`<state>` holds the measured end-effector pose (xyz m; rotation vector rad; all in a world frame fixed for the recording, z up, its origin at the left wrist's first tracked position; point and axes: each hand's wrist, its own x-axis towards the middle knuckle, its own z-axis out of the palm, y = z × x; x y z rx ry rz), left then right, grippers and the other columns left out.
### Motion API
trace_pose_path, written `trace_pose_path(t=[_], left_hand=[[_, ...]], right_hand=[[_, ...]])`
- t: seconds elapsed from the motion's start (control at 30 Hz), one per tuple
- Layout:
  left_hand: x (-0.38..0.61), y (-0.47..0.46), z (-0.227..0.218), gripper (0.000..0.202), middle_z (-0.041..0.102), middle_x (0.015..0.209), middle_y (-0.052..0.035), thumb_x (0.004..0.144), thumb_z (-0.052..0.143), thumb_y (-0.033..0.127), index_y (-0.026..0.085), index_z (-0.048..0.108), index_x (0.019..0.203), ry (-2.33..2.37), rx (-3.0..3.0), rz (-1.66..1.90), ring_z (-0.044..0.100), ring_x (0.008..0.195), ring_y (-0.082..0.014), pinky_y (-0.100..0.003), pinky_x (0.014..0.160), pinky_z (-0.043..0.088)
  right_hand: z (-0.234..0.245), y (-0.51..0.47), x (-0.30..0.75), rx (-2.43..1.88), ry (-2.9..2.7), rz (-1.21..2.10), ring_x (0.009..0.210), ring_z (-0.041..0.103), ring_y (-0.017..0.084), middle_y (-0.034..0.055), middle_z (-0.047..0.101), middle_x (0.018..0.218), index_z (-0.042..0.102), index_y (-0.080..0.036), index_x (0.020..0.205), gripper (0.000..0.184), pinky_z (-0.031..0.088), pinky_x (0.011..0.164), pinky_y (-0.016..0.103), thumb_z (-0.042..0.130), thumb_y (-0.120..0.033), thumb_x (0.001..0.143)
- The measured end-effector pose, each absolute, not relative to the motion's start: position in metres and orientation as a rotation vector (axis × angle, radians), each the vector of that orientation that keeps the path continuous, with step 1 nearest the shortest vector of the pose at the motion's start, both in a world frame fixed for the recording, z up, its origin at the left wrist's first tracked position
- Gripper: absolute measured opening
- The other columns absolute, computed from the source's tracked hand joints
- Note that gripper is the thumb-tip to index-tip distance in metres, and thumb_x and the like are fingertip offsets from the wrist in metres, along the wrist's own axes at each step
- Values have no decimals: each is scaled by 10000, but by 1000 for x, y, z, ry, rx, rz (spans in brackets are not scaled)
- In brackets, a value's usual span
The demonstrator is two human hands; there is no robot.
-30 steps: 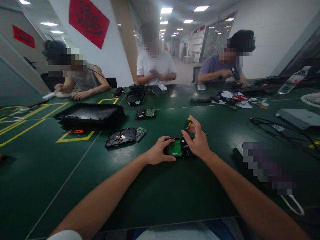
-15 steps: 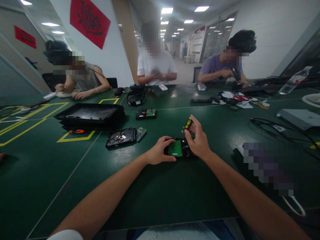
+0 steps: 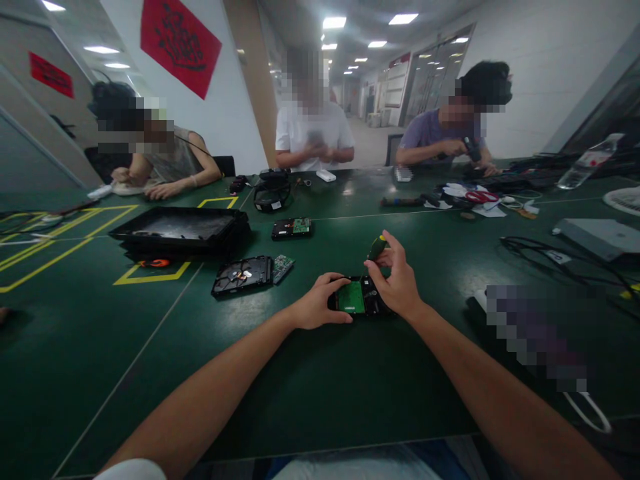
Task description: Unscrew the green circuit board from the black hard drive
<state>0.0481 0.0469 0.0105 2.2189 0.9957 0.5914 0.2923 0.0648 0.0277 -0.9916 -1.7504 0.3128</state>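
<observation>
- Head view, work area: hard drive (image 3: 371, 298) lies flat on the green counter (image 3: 320, 400), between the two hands.
- Drive body, contents: green circuit board (image 3: 351, 298) seated in its left part, inside the black surround; right part is black.
- Left hand (image 3: 320, 303): gripping the drive's left end, thumb at the near edge, fingers over the far edge.
- Right hand (image 3: 397, 283): thumb and fingertips pinched on a dark, yellow-marked screwdriver (image 3: 377, 249), handle tilted above the drive's right part. Tip contact cannot be told.
- Black tray stack (image 3: 180, 223), to the left: shallow, raised rims; top tray's floor shows a grey sheen. Orange object (image 3: 156, 263) just beside its near edge.
- Second drive (image 3: 240, 277), near the trays: black casing, pale patch mid-face; small loose board (image 3: 283, 268) just beside its right end.
- Third drive (image 3: 291, 228), farther back: green board on its right part.
- Clear bottle (image 3: 590, 162), far right: red-marked; fill level cannot be read.
</observation>
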Motion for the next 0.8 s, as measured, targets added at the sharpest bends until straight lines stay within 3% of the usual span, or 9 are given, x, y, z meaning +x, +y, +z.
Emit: trace_pose_path(t=[0.1, 0.27, 0.43, 0.63, 0.8], left_hand=[[48, 47, 11, 925, 431, 1516, -151, 731, 874, 550, 235, 491, 1512, 997, 2221, 592, 407, 1437, -385, -555, 1233, 345], [48, 47, 11, 927, 429, 1519, -148, 734, 867, 565, 237, 488, 1514, 986, 2213, 588, 406, 1440, -384, -553, 1226, 358], [47, 47, 10, 919, 422, 1526, -145, 744, 860, 565, 246, 482, 1519, 990, 2207, 603, 401, 1446, -380, -548, 1229, 356], [47, 48, 9, 932, 416, 1529, -143, 729, 865, 581, 252, 486, 1515, 993, 2202, 578, 396, 1444, -392, -566, 1225, 354], [48, 48, 10, 918, 428, 1517, -142, 736, 868, 556, 251, 485, 1513, 987, 2218, 586, 405, 1437, -381, -558, 1225, 358]], right_hand=[[28, 64, 293, -1014, -1747, 264, 921, 718, 246, 92, 688, 1197, 291, -335, 1597, 744, 633, 881, 491, 667, -369, 956], [29, 64, 292, -974, -1779, 308, 979, 723, 237, 77, 696, 1170, 253, -332, 1617, 693, 613, 955, 491, 584, -327, 1008], [29, 64, 293, -987, -1755, 242, 945, 711, 247, 79, 684, 1154, 311, -334, 1588, 710, 627, 898, 497, 657, -364, 970], [30, 64, 293, -973, -1780, 306, 1001, 716, 247, 85, 696, 1183, 256, -330, 1614, 678, 612, 951, 508, 574, -332, 1015], [28, 65, 292, -995, -1756, 234, 945, 713, 242, 92, 677, 1266, 313, -344, 1581, 714, 625, 905, 500, 666, -351, 960]])
